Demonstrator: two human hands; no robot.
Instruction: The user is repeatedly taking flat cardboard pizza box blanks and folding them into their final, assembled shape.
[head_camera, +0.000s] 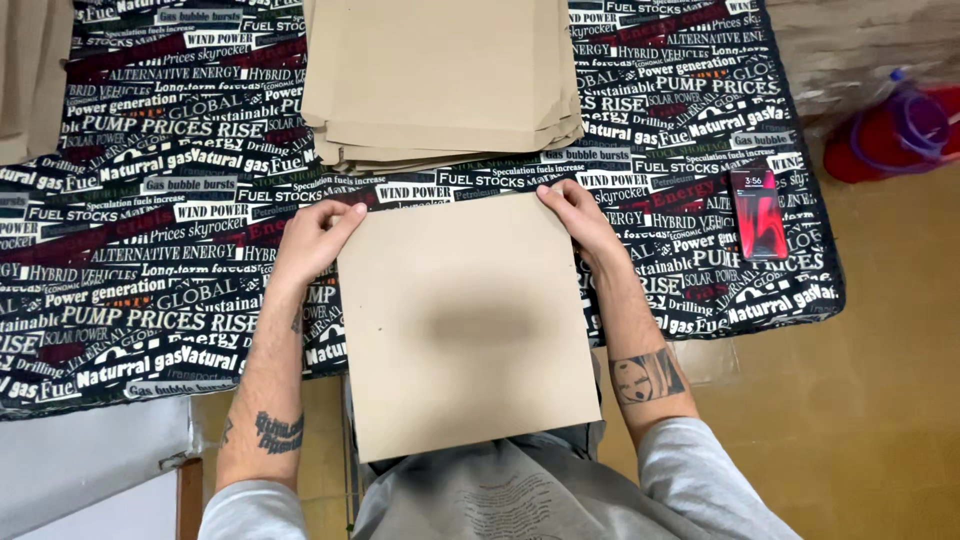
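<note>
A flat square sheet of brown cardboard (465, 325) lies in front of me, its near edge over my lap and its far edge on a black cloth covered with printed words (150, 230). My left hand (315, 240) grips the sheet's far left corner. My right hand (580, 215) grips its far right corner. Just beyond the sheet sits a stack of several similar brown sheets (440, 80).
A red phone (757, 213) lies on the cloth to the right. A red bottle with a purple lid (895, 130) rests on the floor at the far right. Another brown stack (30, 70) shows at the top left. A pale surface (90, 465) is at the bottom left.
</note>
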